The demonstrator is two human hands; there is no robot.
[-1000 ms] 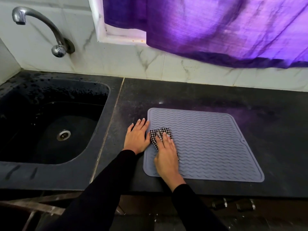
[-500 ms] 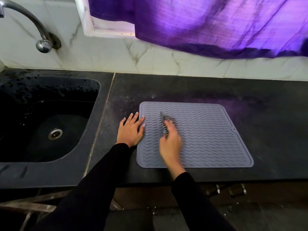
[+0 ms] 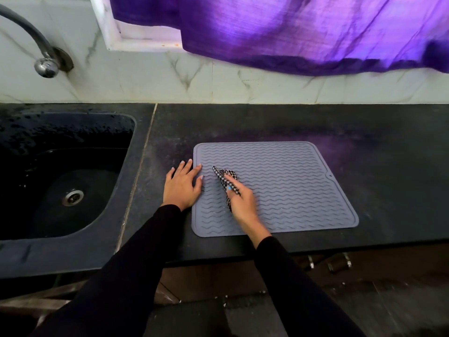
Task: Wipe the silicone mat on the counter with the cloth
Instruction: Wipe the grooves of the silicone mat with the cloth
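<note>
A grey silicone mat [image 3: 291, 186] with wavy ridges lies flat on the black counter [image 3: 364, 132], near its front edge. My left hand [image 3: 182, 186] rests flat, fingers straight, on the counter at the mat's left edge, with fingertips on the mat. My right hand [image 3: 240, 203] is over the left part of the mat and grips a black-and-white checked cloth [image 3: 224, 178]. The cloth is bunched into a narrow strip that pokes out past my fingers onto the mat.
A black sink [image 3: 68, 181] with a metal drain sits to the left of the counter. A chrome tap [image 3: 43, 62] comes out of the marble wall above it. A purple curtain [image 3: 303, 32] hangs over the wall behind the counter.
My right hand has moved with the cloth from the mat's left edge toward the right and turned onto its side. The left hand has stayed at the mat's edge.
</note>
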